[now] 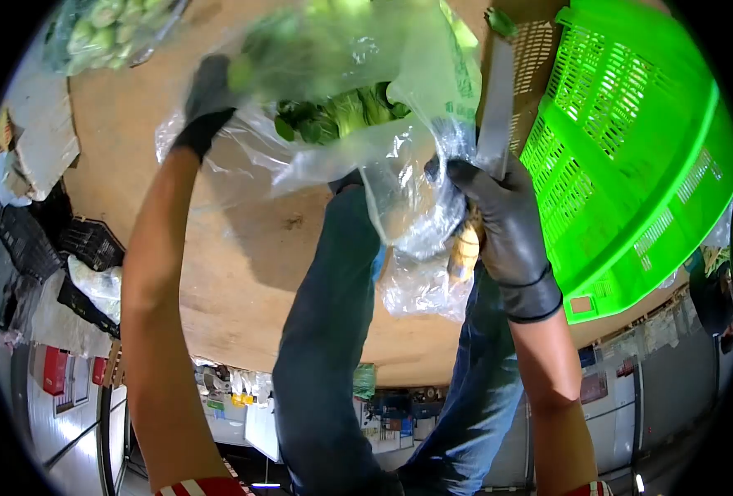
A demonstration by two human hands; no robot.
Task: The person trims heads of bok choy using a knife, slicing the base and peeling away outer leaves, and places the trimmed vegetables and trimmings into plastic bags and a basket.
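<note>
A clear plastic bag (403, 178) with leafy green vegetables (346, 116) in it hangs in front of me, blurred at the top. My left hand (207, 103), in a dark glove, grips the bag's left side; motion smears its fingers. On the other side my right hand (511, 227), gloved too, is closed round a knife (495, 112), its broad blade pointing up and its light handle (464, 252) showing below the fist. The bag's right edge is bunched at my right thumb. A bit of green leaf (501, 22) is at the blade's tip.
A bright green slotted plastic basket (631, 174) stands tilted close to my right hand. Another bag of green vegetables (110, 29) lies at the upper left. Black crates (92, 240) are at the far left. My legs (325, 331) extend over the brown floor surface (226, 331).
</note>
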